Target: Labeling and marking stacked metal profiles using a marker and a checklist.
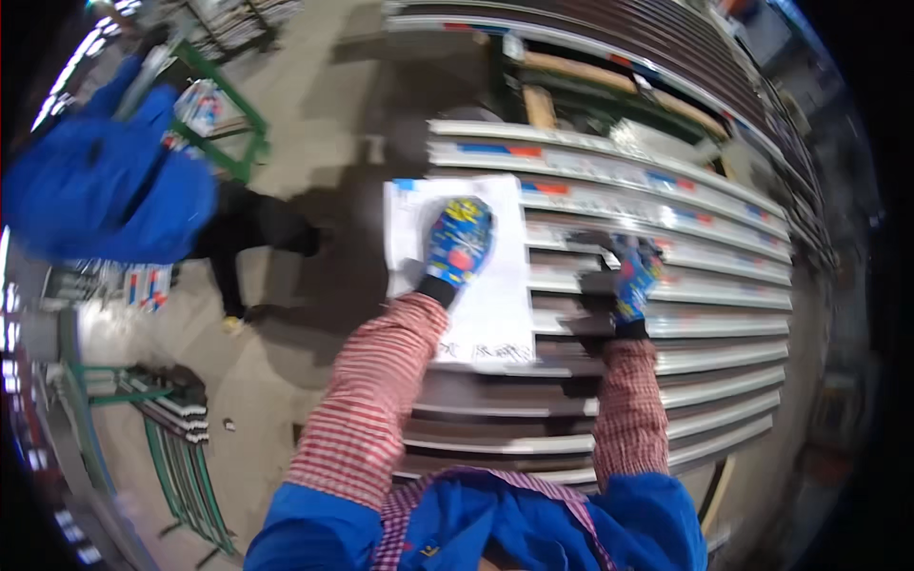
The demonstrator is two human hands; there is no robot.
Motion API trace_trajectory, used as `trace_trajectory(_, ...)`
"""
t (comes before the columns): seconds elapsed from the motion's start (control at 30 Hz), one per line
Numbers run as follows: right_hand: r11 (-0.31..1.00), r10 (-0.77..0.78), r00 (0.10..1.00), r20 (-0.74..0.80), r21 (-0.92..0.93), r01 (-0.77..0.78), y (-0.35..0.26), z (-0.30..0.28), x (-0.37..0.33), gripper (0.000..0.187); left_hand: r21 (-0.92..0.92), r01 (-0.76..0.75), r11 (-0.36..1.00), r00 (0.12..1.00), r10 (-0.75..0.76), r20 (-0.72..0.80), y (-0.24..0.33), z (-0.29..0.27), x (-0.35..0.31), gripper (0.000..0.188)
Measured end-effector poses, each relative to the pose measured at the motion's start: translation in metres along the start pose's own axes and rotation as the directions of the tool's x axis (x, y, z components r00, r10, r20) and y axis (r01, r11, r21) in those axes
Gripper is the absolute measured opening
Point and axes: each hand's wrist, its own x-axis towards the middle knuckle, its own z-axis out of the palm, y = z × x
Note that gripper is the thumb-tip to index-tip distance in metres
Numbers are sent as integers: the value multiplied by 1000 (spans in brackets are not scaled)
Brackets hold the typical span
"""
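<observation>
My left hand [459, 243], in a blue patterned glove with a black cuff, lies over a white paper sheet [505, 285] with its fingers close together. Dark handwriting runs along the sheet's near edge. Under the paper are long, light-edged metal profiles [705, 276] laid side by side, with red and blue labels on them. My right hand [636, 278], gloved alike, is closed above the profiles right of the sheet. A dark, blurred thing [595, 255] shows at its fingers; its kind cannot be made out.
A person in a blue jacket [114, 181] stands at the left near a green metal frame [252, 143]. More dark profiles [609, 24] lie on a rack at the far side, with wooden blocks [540, 107] nearby. Green stands [186, 476] are at the lower left.
</observation>
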Motion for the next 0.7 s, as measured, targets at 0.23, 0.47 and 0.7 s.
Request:
trace_trajectory(0.23,896,-337,940,-50,-323,304,1,-10,13,26,-152,-11,988,990,-11,-143,14,-24,-3,17)
trace_trajectory(0.47,814,-457,885,-83,-441,379,6,-3,5,19,-104,-19,994,994,7,-112,9,-22,-11,17)
trace_trajectory(0.7,856,-282,956,78,-429,288,20,-56,10,35,55,-5,998,1000,6,-8,26,5,1,27)
